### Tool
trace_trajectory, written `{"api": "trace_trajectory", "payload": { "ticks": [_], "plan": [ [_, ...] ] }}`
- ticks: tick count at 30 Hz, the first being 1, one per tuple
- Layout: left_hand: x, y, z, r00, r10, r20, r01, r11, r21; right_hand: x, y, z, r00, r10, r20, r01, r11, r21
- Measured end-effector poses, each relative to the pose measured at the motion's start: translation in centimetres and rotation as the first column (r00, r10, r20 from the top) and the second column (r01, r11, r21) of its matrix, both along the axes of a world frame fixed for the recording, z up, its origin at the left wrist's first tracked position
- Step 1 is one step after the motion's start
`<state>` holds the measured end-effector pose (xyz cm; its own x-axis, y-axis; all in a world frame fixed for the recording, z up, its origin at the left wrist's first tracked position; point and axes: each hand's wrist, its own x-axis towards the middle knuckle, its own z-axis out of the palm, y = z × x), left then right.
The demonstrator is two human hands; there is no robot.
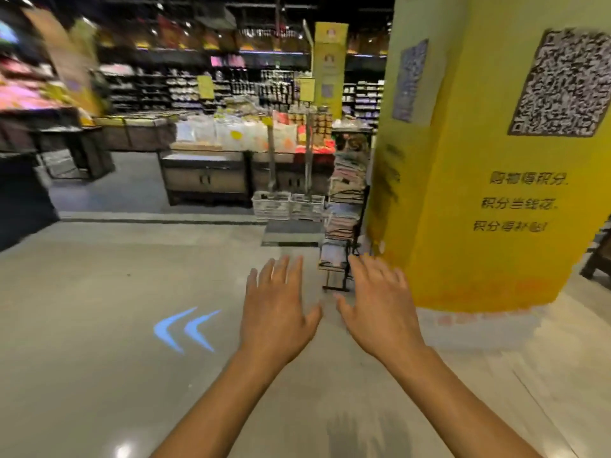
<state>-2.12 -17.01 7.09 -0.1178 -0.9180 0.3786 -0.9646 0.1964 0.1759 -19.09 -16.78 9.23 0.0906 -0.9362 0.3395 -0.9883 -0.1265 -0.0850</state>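
The pale polished floor [99,358] takes up the near and left half of the scene, running open from the near edge to a darker strip in front of the far displays. On the right a broad yellow pillar [463,160] closes that side. Its curved foot meets the floor just right of the hands, and it carries a blurred QR poster [562,84] high up.

Far and centre stands a dark wooden table [205,180] loaded with bagged goods, its front edge bounding the aisle. A dark counter [20,200] juts in at the left edge, leaving a wide lane between it and the table.

Against the pillar's left side stands a tall wire rack [347,193] stacked with folded goods, its feet on the floor just beyond the hands. Left of it two white baskets [287,204] sit under the table's end, with a dark mat [292,231] before them. Two blue arrows [186,328] glow on the floor, near left of the hands.

The left hand [277,312] and right hand [380,309] reach forward side by side, backs up, thumbs nearly meeting. Fingers [281,269] of both are straight and spread apart, gripping nothing. The right fingertips overlap the rack's lowest shelf in this view; contact cannot be told.
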Motion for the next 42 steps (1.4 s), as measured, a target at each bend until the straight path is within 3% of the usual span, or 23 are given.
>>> {"api": "trace_trajectory", "payload": {
  "ticks": [6,12,23,30,42],
  "plan": [
    [9.1,-5.4,-1.1,0.961,0.277,-0.001,-0.277,0.960,0.038,9.7,-10.1,-2.2,0.961,0.270,0.060,-0.274,0.959,0.075],
    [17.5,-11.4,-0.6,0.876,0.481,0.038,-0.482,0.873,0.079,19.0,-19.8,-3.2,0.874,0.470,0.122,-0.485,0.858,0.166],
    [31.4,-12.8,-0.7,0.567,0.821,0.068,-0.822,0.559,0.112,38.0,-28.0,-3.6,0.607,0.774,0.180,-0.793,0.575,0.204],
    [41.7,-12.4,-2.1,0.446,0.893,0.054,-0.891,0.438,0.116,50.6,-28.6,-4.3,0.480,0.863,0.159,-0.871,0.447,0.202],
    [65.9,-14.2,-0.8,0.403,0.915,-0.007,-0.913,0.402,0.071,74.9,-29.7,-2.1,0.413,0.908,0.070,-0.904,0.400,0.149]
  ]
}}
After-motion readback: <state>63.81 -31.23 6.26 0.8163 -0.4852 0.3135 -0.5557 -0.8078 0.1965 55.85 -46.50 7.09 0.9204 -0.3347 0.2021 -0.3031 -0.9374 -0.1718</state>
